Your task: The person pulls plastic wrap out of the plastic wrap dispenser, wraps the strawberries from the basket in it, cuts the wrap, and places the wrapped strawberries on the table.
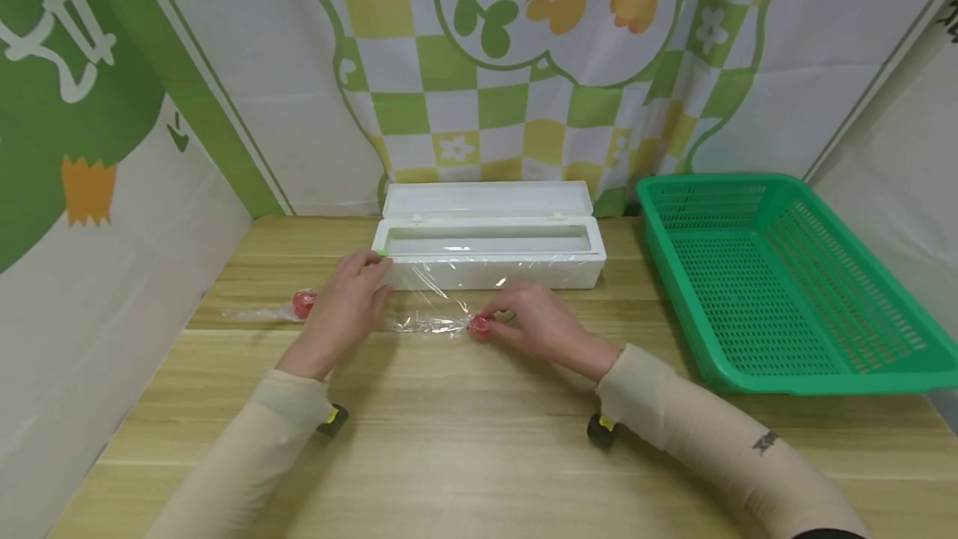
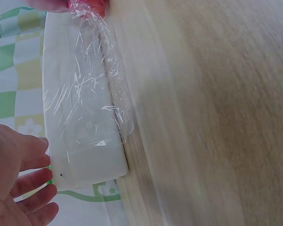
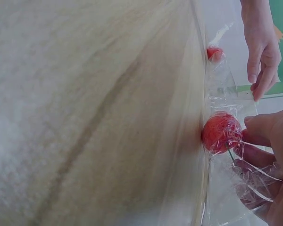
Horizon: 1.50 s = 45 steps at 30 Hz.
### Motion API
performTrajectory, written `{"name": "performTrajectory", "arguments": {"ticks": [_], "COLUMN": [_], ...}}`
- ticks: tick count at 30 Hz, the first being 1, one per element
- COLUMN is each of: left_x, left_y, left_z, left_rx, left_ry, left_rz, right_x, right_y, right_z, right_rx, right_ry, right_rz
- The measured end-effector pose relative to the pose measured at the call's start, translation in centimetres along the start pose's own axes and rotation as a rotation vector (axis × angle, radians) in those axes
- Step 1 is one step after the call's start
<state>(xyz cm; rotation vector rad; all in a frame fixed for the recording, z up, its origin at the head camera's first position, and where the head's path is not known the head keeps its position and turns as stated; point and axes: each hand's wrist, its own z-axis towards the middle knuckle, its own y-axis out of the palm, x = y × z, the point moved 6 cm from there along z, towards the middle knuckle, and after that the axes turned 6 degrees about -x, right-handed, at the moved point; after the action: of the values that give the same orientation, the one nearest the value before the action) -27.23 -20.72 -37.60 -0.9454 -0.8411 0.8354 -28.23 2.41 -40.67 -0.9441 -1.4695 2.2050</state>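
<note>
A white cling film dispenser (image 1: 490, 273) stands on the table with its lid (image 1: 486, 200) raised. Clear film (image 1: 430, 294) stretches down from its front edge. My left hand (image 1: 346, 298) is at the dispenser's left end, fingers loosely bent and fingertips beside a small green piece (image 1: 383, 253). With fingers and thumb my right hand (image 1: 539, 321) pinches a small round red thing (image 3: 221, 132), wrapped in crinkled film, low over the table in front of the box. Another film-wrapped red round thing (image 1: 303, 304) lies left of my left hand, partly hidden by it, its film tail (image 1: 258, 314) trailing left.
A green plastic basket (image 1: 674, 306) with slotted sides stands at the right of the wooden table (image 1: 449, 456). Behind the dispenser hangs a checked, flowered cloth (image 1: 479, 106). White and green cloth (image 1: 82, 215) borders the left side.
</note>
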Motion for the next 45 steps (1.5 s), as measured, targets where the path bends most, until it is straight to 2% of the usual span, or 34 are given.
{"name": "performTrajectory", "arguments": {"ticks": [6, 10, 14, 17, 21, 25, 31, 38, 45], "left_x": [-0.2, -0.3, -0.3, -0.2, -0.2, -0.3, -0.4, -0.4, -0.4], "left_y": [-0.1, -0.1, -0.2, -0.3, -0.4, -0.4, -0.4, -0.5, -0.6], "left_z": [-0.1, -0.2, -0.2, -0.2, -0.2, -0.1, 0.0, 0.1, 0.3], "left_rx": [-0.008, -0.019, -0.017, -0.009, -0.014, -0.025, -0.035, -0.072, -0.081], "left_ry": [-0.003, -0.005, 0.006, 0.024, 0.025, 0.014, 0.010, -0.004, 0.020], "left_rz": [-0.008, -0.010, -0.013, -0.015, -0.012, 0.000, 0.020, 0.027, 0.030], "right_x": [-0.3, -0.5, -0.8, -1.4, -2.6, -3.5, -4.3, -4.8, -5.8], "right_y": [-0.2, -0.5, -1.5, -2.6, -3.9, -4.2, -3.2, -1.8, 0.1], "right_z": [0.1, 0.3, 0.9, 1.9, 4.1, 6.9, 10.3, 13.2, 14.7], "right_rx": [-0.015, -0.025, -0.014, 0.012, 0.006, -0.074, -0.170, -0.182, -0.177], "right_ry": [0.006, 0.040, 0.107, 0.121, 0.103, 0.076, -0.029, -0.079, -0.162], "right_rz": [0.011, 0.005, 0.002, -0.034, -0.095, -0.077, -0.052, -0.096, -0.096]}}
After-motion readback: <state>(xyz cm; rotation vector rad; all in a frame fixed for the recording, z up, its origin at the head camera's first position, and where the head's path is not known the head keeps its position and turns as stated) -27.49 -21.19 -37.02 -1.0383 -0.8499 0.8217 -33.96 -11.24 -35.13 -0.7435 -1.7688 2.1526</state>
